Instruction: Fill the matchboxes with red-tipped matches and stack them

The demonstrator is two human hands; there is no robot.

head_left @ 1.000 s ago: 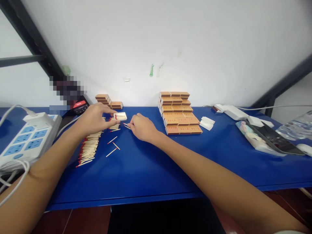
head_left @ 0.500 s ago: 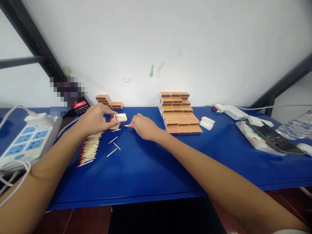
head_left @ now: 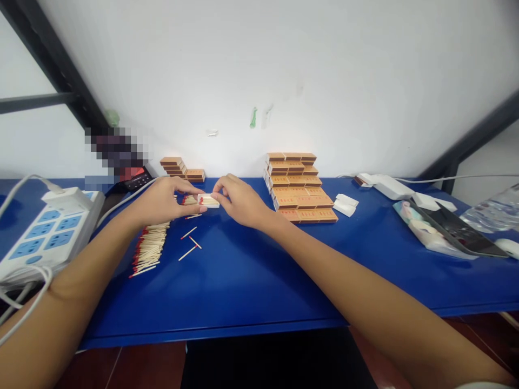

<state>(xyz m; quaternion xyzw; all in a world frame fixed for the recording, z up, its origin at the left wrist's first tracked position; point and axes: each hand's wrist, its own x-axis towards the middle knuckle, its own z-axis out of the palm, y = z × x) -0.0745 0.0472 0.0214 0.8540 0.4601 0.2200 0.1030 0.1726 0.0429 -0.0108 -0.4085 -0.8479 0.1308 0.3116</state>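
My left hand (head_left: 162, 201) and my right hand (head_left: 240, 202) meet over a small white matchbox tray (head_left: 208, 201) with red-tipped matches in it, just above the blue table (head_left: 251, 270). The left fingers pinch the tray's left end; the right fingertips close on its right end. A long pile of loose matches (head_left: 149, 247) lies under and in front of my left wrist, and a few single matches (head_left: 190, 244) lie beside it.
A stepped stack of orange matchboxes (head_left: 299, 189) stands right of my hands, a smaller stack (head_left: 181, 168) behind them. White trays (head_left: 344, 204), a power strip (head_left: 44, 232) at the left, chargers and a tablet (head_left: 450, 229) at the right.
My right hand lifted from the table with a match and came up to the tray held by my left hand. The tray shifted slightly right.
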